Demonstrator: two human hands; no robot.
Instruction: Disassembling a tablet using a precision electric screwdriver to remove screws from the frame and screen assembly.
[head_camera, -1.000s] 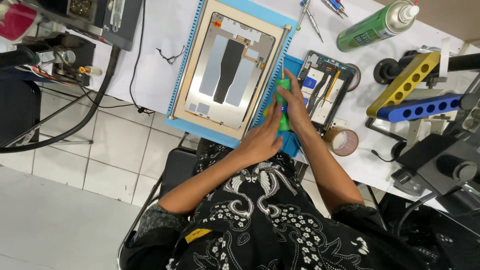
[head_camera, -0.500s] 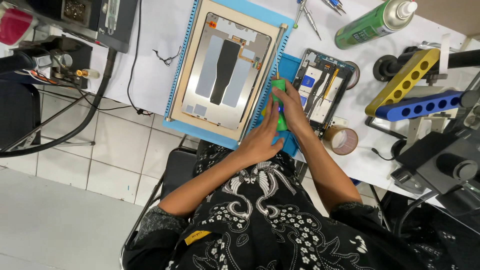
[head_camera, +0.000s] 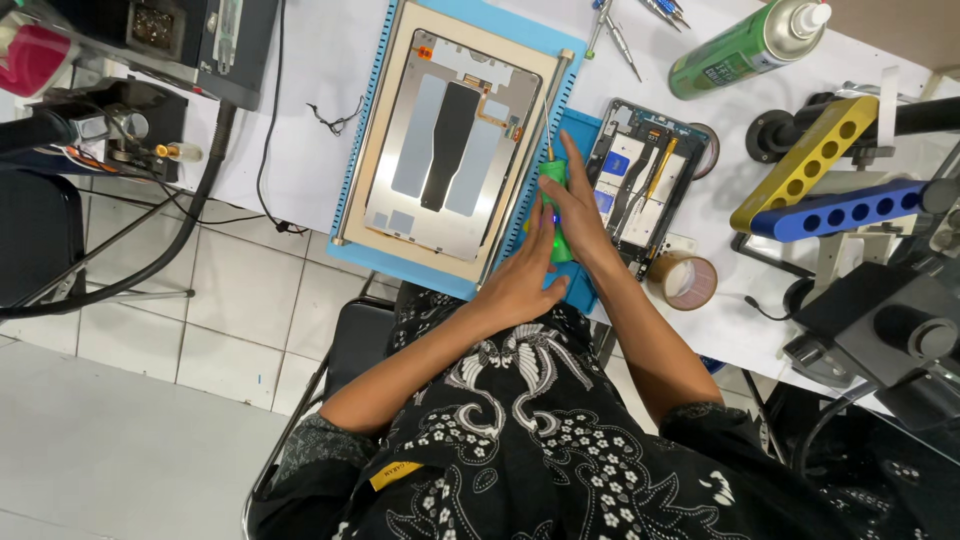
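One view only, head camera, looking straight down over the person's chest to the bench.

Both hands meet on a green electric screwdriver (head_camera: 553, 205). Right hand (head_camera: 577, 208) is wrapped along its body, fingers (head_camera: 572, 165) stretched toward the tip end. Left hand (head_camera: 522, 282) cups the lower end from the other side, palm down; whether it truly clamps the tool or merely steadies it, I cannot tell. Most of the green body is hidden under the two hands; only a strip and a small blue light show between them. The thin shaft pokes out above the fingers, alongside a metal rod at the edge of the blue work mat (head_camera: 365, 105).

On the mat: an opened tablet back (head_camera: 450, 135), silver plates and a dark centre strip exposed. Just right of the hands: an opened phone (head_camera: 640, 175), internals visible, its near edge covered by the right wrist.

Further right: roll of tape (head_camera: 683, 282), green spray can (head_camera: 745, 45) with cap cut off by the frame edge, yellow perforated bar (head_camera: 800, 165) and blue perforated bar (head_camera: 835, 210). Black equipment at both bench ends is cropped and hard to identify.
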